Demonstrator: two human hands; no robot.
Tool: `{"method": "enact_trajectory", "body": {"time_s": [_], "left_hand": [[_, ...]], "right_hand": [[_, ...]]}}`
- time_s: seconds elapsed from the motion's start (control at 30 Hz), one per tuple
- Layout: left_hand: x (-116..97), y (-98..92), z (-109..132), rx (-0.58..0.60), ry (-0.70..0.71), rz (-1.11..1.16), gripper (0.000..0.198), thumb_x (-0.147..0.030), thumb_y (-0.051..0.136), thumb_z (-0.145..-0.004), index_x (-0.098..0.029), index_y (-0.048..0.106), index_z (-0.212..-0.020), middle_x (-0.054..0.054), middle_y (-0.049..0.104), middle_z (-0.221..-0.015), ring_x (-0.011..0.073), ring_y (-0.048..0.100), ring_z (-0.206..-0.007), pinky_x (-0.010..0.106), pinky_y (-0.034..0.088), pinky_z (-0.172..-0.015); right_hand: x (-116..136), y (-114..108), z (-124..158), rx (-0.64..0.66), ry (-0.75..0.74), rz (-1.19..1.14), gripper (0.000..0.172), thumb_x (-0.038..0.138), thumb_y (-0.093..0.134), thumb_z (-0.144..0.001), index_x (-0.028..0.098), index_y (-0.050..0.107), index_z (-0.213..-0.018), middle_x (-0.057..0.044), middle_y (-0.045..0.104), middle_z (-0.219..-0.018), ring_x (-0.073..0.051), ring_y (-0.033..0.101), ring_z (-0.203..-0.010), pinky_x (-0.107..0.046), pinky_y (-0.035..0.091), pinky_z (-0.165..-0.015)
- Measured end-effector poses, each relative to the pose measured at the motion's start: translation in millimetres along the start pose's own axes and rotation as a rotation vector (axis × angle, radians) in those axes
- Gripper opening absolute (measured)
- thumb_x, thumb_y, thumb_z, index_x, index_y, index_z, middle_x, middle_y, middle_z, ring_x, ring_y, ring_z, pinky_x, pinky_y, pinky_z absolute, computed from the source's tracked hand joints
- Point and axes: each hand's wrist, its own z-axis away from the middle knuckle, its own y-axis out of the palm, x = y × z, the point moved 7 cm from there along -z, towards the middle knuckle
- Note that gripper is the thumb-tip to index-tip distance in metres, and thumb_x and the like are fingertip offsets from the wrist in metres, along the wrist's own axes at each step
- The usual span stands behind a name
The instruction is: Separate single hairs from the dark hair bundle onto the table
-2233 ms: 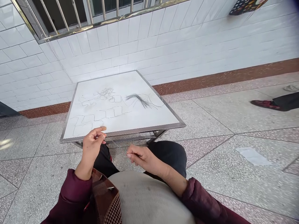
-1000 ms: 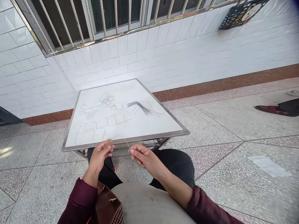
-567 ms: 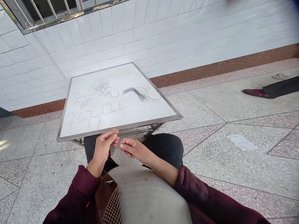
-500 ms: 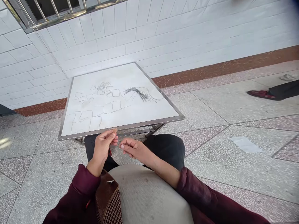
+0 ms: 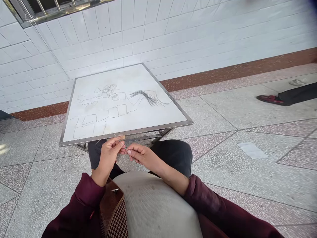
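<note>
My left hand point(image 5: 110, 153) is closed in a pinch on a thin dark wire point(image 5: 98, 142), whose ends poke out past the fingers. My right hand point(image 5: 138, 153) pinches close beside it, thumb against forefinger, seemingly on the same wire; the fingers hide most of that part. Both hands are held just off the near edge of a white-topped table point(image 5: 158, 115). On its top lies a bundle of straight dark wires point(image 5: 146, 96). Several wires bent into square steps point(image 5: 116, 111) are spread to the left, and a tangled heap of wires point(image 5: 107, 89) sits behind them.
A metal rim point(image 5: 138, 130) edges the table, above my knees point(image 5: 173, 153). White paper point(image 5: 252, 150) lies on the speckled floor at right. Farther back is another person's leg and dark red shoe point(image 5: 271, 99). A tiled wall point(image 5: 173, 43) stands behind the table.
My right hand has come closer to the left, so the fingertips almost meet. More of the wire shows beyond my left hand. The whole view has shifted slightly.
</note>
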Motion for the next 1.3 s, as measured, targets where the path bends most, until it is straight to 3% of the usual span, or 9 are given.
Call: {"method": "enact_trajectory", "body": {"time_s": [0.13,0.3,0.5,0.7,1.07,1.3], "left_hand": [[4,-1.9,1,0.010,-0.022,-0.007,0.037,-0.035,0.074,-0.074,-0.015,0.071,-0.106,0.001,0.068,-0.070,0.0116,0.063,-0.057,0.025,0.054,-0.058],[3,-3.7,2,0.003,-0.015,-0.026,0.035,-0.036,0.074,-0.074,-0.016,0.071,-0.102,0.000,0.066,-0.065,0.0107,0.061,-0.057,0.024,0.053,-0.057],[4,-4.8,2,-0.033,-0.010,-0.029,0.033,-0.037,0.074,-0.073,-0.016,0.071,-0.098,-0.001,0.064,-0.064,0.0094,0.058,-0.054,0.021,0.050,-0.053],[5,-3.9,1,-0.039,0.010,-0.031,0.034,-0.039,0.073,-0.073,-0.015,0.070,-0.098,-0.001,0.064,-0.065,0.0096,0.058,-0.055,0.022,0.051,-0.054],[8,-2.3,2,-0.007,0.016,-0.095,0.037,-0.041,0.071,-0.075,-0.016,0.071,-0.102,-0.002,0.062,-0.062,0.0117,0.060,-0.054,0.025,0.053,-0.056],[7,-3.0,2,0.033,0.013,-0.258,0.029,-0.030,0.069,-0.075,-0.020,0.074,-0.101,-0.003,0.059,-0.056,0.0132,0.057,-0.050,0.027,0.052,-0.055]], "right_hand": [[-7,5,-1,0.050,0.075,-0.148,0.036,0.054,0.055,-0.088,0.018,0.056,-0.084,0.004,0.053,-0.066,-0.006,0.035,-0.050,-0.020,0.026,-0.046],[-4,8,-2,0.061,0.040,-0.143,0.033,0.050,0.054,-0.089,0.018,0.056,-0.082,0.004,0.054,-0.066,-0.007,0.037,-0.051,-0.020,0.030,-0.048],[9,1,4,-0.120,-0.144,0.262,0.012,0.033,0.051,-0.091,0.022,0.057,-0.092,0.004,0.056,-0.067,-0.011,0.049,-0.059,-0.023,0.039,-0.057],[23,0,11,-0.220,-0.318,0.545,0.012,0.025,0.047,-0.093,0.023,0.059,-0.091,0.001,0.058,-0.071,-0.014,0.054,-0.065,-0.025,0.041,-0.063],[21,3,12,-0.152,-0.418,0.697,0.023,0.024,0.041,-0.097,0.023,0.064,-0.102,-0.006,0.069,-0.091,-0.019,0.065,-0.082,-0.031,0.051,-0.074],[23,9,13,0.003,-0.463,0.869,0.027,0.026,0.039,-0.099,0.021,0.065,-0.101,-0.006,0.066,-0.081,-0.018,0.063,-0.075,-0.030,0.050,-0.067]]}}
